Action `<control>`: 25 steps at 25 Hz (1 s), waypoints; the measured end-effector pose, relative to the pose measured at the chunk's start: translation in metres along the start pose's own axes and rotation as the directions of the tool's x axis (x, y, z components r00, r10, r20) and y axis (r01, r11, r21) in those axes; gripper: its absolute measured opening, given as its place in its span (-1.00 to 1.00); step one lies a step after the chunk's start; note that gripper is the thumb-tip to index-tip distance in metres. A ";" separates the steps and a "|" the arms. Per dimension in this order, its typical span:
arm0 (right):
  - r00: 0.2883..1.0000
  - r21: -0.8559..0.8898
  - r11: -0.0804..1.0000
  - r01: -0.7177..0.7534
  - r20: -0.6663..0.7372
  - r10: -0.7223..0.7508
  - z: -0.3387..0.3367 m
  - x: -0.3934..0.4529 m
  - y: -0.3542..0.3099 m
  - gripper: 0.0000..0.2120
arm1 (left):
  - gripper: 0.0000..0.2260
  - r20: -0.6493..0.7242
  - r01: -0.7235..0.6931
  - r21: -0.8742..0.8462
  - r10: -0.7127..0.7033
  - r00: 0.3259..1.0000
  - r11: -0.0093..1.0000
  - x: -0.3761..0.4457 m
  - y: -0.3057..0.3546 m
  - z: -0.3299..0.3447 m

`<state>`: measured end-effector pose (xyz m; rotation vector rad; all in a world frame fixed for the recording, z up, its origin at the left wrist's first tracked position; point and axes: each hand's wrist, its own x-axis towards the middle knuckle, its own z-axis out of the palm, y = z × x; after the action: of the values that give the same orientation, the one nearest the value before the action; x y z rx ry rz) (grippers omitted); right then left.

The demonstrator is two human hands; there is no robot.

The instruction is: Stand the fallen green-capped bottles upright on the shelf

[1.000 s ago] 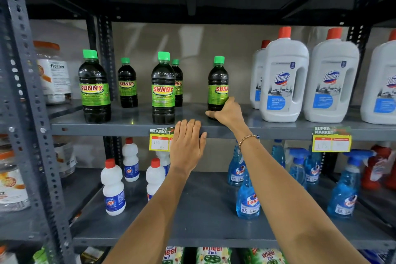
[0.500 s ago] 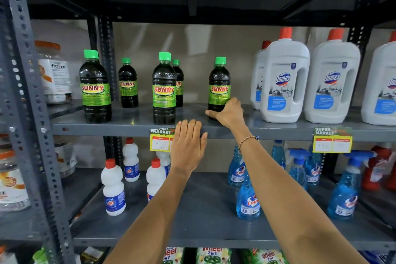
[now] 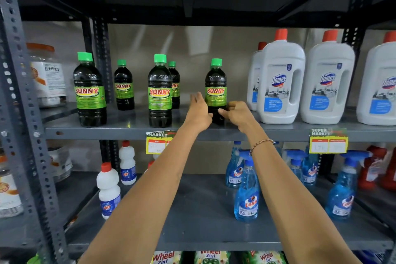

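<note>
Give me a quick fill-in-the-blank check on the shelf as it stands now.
1. The number of green-capped bottles standing on the shelf is ____.
2. The left hand and right hand flank the ____ of these bottles.
3. The white jugs have ____ caps.
4. Every green-capped bottle in view stands ____.

Missing words: five; rightmost; red; upright

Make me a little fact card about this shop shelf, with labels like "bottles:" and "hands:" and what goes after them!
place: grey metal shop shelf
green-capped bottles: five, all standing upright, none lying down
rightmost green-capped bottle: label faces front, a hand on each side of its base
left hand: at the bottle's lower left side, fingers raised
right hand: fingers curled at the bottle's lower right side
right of it: white jugs with red caps
shelf below: blue spray bottles, small white bottles
wrist: bead bracelet on the right arm
</note>
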<state>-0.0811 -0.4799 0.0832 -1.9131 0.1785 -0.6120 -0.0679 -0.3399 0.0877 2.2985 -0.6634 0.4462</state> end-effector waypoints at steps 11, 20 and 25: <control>0.998 -0.041 0.999 0.024 0.060 -0.021 -0.009 -0.018 -0.005 -0.62 | -0.52 -0.062 0.094 -0.378 -0.126 0.990 0.921 0.001 -0.005 0.002; 0.995 -0.037 0.999 0.035 0.096 -0.031 -0.016 -0.042 -0.008 -0.60 | -0.49 -0.056 0.072 -0.397 -0.102 0.993 0.915 -0.026 0.002 -0.014; 0.993 -0.023 0.999 0.037 0.113 -0.035 -0.018 -0.057 -0.012 -0.61 | -0.47 -0.049 0.060 -0.358 -0.083 0.995 0.932 -0.036 0.005 -0.015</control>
<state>-0.1405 -0.4673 0.0810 -1.9727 0.0799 -0.5260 -0.1021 -0.3202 0.0832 1.9486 -0.5740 0.3319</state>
